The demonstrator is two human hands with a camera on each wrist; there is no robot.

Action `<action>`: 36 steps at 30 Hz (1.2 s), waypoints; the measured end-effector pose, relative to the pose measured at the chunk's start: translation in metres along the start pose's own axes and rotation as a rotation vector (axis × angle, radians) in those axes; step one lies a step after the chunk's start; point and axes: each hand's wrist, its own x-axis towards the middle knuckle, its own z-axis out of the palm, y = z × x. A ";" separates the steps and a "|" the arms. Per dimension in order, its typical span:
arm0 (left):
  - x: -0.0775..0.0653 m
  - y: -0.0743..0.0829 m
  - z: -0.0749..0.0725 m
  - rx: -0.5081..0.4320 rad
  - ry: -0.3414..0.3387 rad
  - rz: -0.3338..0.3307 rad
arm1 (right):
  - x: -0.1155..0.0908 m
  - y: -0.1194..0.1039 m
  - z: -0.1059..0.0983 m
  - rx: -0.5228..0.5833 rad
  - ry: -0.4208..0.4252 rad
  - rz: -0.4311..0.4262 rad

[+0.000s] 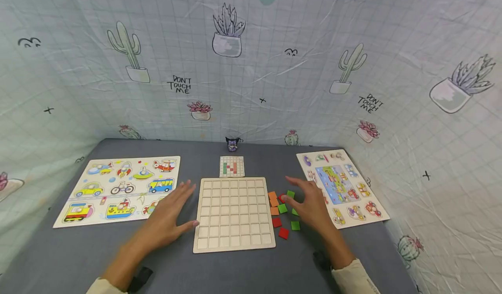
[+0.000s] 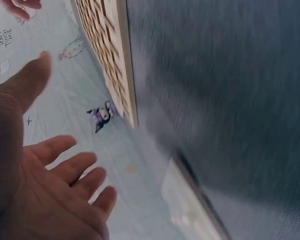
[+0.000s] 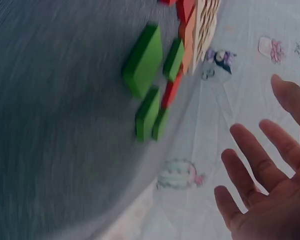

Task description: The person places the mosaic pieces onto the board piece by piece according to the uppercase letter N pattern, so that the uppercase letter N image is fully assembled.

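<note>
A square wooden grid board [image 1: 235, 215] lies in the middle of the grey table. My left hand [image 1: 166, 220] hovers at its left side with fingers spread, thumb tip near the board's edge. To the board's right, my right hand [image 1: 311, 202] is held over several loose tiles, its fingers apart and nothing in them. Among these are a green tile [image 1: 295, 226], a red tile [image 1: 283, 233] and an orange tile [image 1: 274, 211]. In the right wrist view, green tiles [image 3: 143, 60] lie on the table away from the fingers. The left wrist view shows the left palm [image 2: 55, 195] holding nothing.
Behind the board lies a small pattern card [image 1: 232, 167] with coloured squares, and behind it a small dark figurine [image 1: 232, 144]. A vehicle puzzle [image 1: 129, 187] lies at left, another picture puzzle [image 1: 341, 187] at right. A printed cloth [image 1: 259, 67] hangs behind the table.
</note>
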 end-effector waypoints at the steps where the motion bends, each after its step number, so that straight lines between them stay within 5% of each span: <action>1: -0.001 0.001 0.003 -0.016 -0.014 -0.001 | 0.001 0.000 0.003 0.014 -0.020 0.011; 8: -0.009 0.008 0.012 -0.121 -0.122 -0.030 | 0.010 -0.001 0.021 0.028 -0.143 0.071; 18: -0.012 0.009 0.018 -0.127 -0.165 -0.039 | 0.027 -0.007 0.030 -0.071 -0.254 0.096; 36: -0.012 0.010 0.018 -0.068 -0.206 -0.005 | 0.041 -0.014 0.046 -0.200 -0.275 0.098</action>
